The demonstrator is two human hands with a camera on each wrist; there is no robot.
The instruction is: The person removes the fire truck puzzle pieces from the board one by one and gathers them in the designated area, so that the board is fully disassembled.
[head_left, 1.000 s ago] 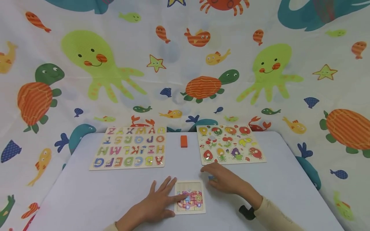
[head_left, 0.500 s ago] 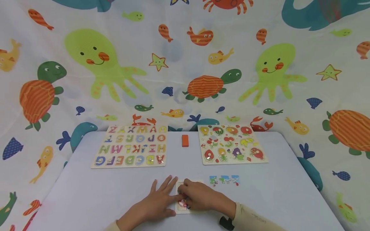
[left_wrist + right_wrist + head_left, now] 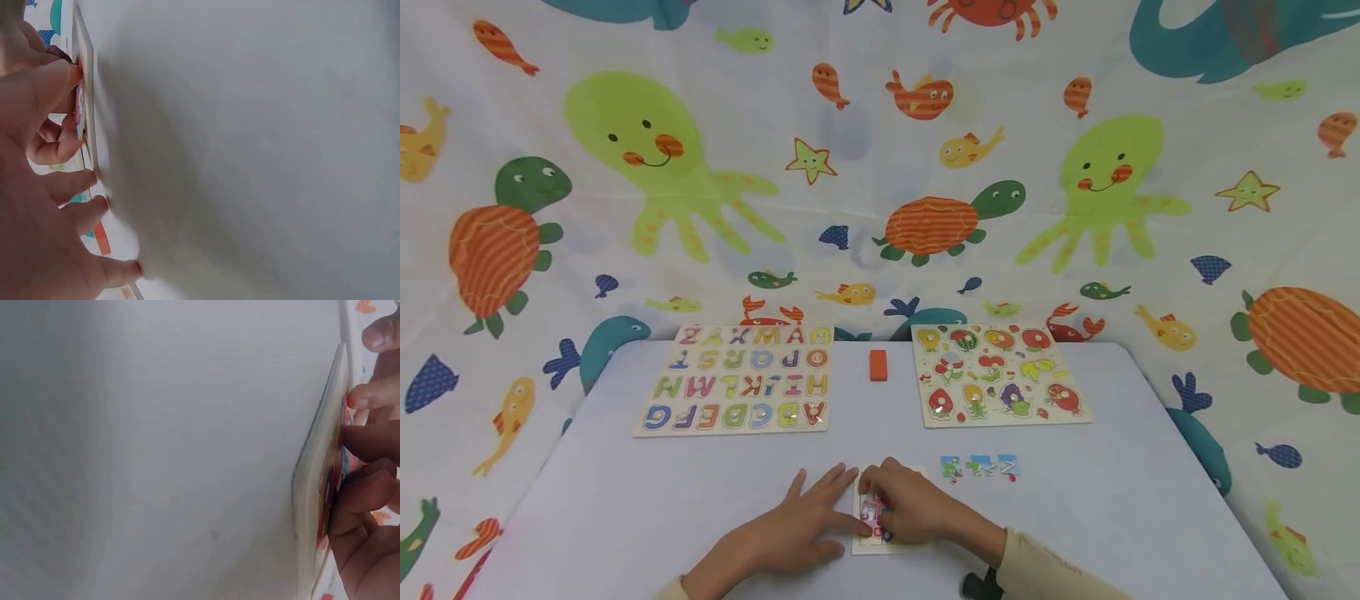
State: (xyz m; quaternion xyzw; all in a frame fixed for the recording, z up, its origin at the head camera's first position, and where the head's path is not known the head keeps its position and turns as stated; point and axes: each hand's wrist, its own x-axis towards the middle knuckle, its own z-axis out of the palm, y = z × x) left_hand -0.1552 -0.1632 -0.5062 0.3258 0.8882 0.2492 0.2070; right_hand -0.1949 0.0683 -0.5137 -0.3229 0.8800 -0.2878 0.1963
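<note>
A small square jigsaw tray (image 3: 880, 550) with a pale wooden rim lies on the table between my hands. My left hand (image 3: 797, 532) spreads its fingers beside it, with the index finger reaching over the rim onto the pink jigsaw picture (image 3: 871, 510). My right hand (image 3: 917, 504) bends over the tray and pinches a jigsaw piece, mostly hidden beneath its fingers. In the left wrist view, my left fingertips (image 3: 94, 178) rest at the tray's near side. The right wrist view has curled fingers (image 3: 365, 494) low against the colourful pieces.
Three blue jigsaw pieces (image 3: 980, 466) lie in a row right of the tray. Behind stand an alphabet board (image 3: 737, 379), an orange block (image 3: 878, 366) and a fruit board (image 3: 1000, 375). A sea-animal cloth (image 3: 865, 200) hangs at the table's far edge.
My right hand has moved left from the loose blue pieces onto the tray, uncovering them, and its fingers have curled. My left hand stays at the tray, its index finger slightly lower.
</note>
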